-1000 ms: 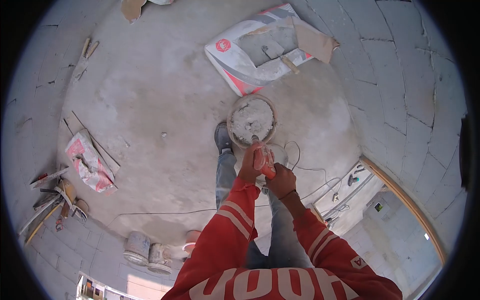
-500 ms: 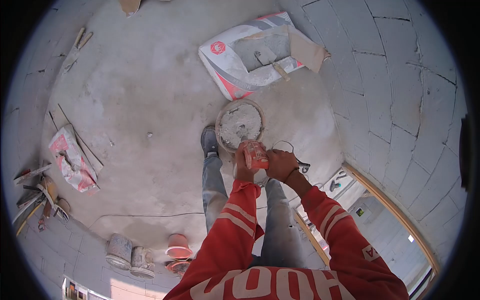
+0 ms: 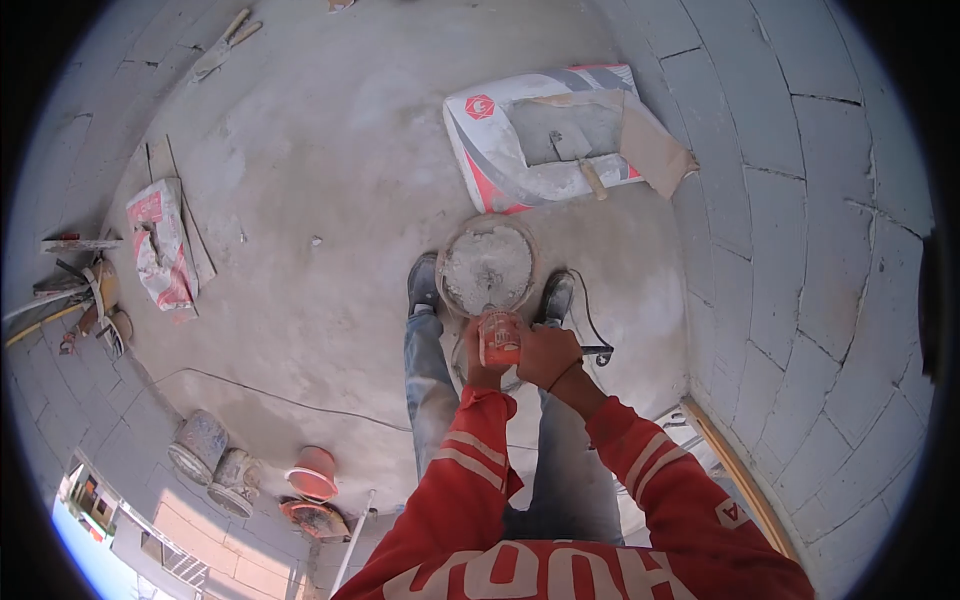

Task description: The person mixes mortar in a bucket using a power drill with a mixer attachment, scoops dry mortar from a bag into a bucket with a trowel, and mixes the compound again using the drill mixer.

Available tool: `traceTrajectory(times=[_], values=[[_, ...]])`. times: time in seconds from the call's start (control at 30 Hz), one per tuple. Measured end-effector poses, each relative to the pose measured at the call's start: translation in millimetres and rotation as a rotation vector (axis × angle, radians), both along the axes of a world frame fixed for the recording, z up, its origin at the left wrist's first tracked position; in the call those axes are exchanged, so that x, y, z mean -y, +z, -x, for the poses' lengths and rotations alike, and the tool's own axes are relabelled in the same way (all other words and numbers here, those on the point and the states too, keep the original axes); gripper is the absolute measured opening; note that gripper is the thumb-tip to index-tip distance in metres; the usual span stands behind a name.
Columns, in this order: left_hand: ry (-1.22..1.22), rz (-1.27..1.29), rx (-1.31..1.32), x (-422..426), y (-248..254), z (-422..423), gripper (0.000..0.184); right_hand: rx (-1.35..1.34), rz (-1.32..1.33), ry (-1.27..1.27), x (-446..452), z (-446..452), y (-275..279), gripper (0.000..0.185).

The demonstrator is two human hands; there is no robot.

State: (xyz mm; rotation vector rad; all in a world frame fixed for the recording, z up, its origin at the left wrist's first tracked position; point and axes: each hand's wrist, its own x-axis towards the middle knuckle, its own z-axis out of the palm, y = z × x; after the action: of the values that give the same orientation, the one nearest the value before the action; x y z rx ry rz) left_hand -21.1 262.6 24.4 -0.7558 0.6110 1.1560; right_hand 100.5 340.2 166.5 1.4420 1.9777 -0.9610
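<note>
Both of my hands are closed around a red power drill (image 3: 499, 338), its front end directed down at a round bucket (image 3: 441, 270) between my feet. My left hand (image 3: 478, 365) wraps its left side and my right hand (image 3: 550, 352) grips its right side. Pale, lumpy mortar (image 3: 488, 262) fills the bucket; most of the mixing shaft is hidden by the drill and mortar. A dark cable (image 3: 592, 318) loops to the right of the drill. Beneath my hands another round container (image 3: 462, 350) is partly covered.
Ahead lies a cut-open bag (image 3: 480, 165) of grey powder with a trowel (image 3: 570, 146) in it. A torn bag (image 3: 160, 240) rests at left. Buckets (image 3: 200, 445), a red bucket (image 3: 314, 472) and a floor cable (image 3: 290, 398) are behind. Block walls (image 3: 800, 220) flank the floor.
The view has turned and shifted, so the powder bag sits lower and farther right. My right shoe has come into sight beside the bucket. Both hands keep hold of the drill.
</note>
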Motion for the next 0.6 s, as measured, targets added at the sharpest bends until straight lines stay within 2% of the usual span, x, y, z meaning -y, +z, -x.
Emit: traceTrajectory(times=[0.13,0.2,0.27,0.33,0.43,0.6], values=[[0.090,-0.009,0.022,10,21,-26,0.041,-0.100,0.006,-0.016,7,-34,-6,0.042],[-0.304,-0.257,-0.516,26,9,-38,0.041,-0.142,0.006,-0.021,15,-55,-10,0.038],[-0.332,-0.246,-0.514,29,5,-48,0.040,-0.157,0.033,-0.067,14,-67,-2,0.034],[0.010,0.030,0.035,28,14,-59,0.040,-0.173,0.018,-0.093,23,-77,0,0.031],[-0.025,0.065,-0.098,39,29,-66,0.044,-0.199,-0.052,-0.135,57,-81,-8,0.027],[-0.236,0.103,0.033,62,10,-43,0.038,-0.194,-0.133,-0.282,104,-69,-10,0.023]])
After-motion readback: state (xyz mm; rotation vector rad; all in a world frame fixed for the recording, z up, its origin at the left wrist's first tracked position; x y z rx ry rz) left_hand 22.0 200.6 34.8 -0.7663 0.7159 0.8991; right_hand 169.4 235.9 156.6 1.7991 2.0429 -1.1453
